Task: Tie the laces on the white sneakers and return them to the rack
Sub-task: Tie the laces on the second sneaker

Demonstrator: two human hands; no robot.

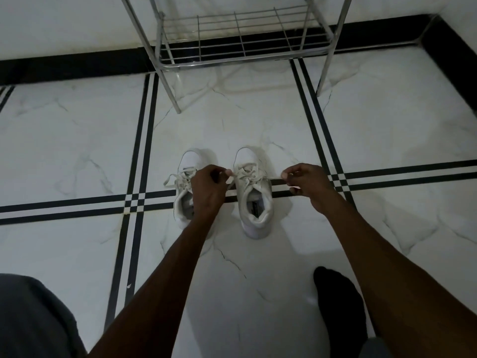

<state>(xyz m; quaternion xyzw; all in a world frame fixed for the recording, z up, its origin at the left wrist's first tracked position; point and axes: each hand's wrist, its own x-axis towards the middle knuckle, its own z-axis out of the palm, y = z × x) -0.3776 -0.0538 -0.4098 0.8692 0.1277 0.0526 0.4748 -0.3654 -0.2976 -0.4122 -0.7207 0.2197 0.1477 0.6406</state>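
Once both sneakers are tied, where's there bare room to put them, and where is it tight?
The rack's bottom wire shelf is bare. Open floor lies between the rack legs and the sneaker toes, and more sits left of the left sneaker. It is tight around the right sneaker, where the left hand and right hand pull its laces.

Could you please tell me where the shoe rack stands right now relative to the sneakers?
In the head view, the metal shoe rack stands at the top centre against the wall, beyond the two white sneakers on the tiled floor.
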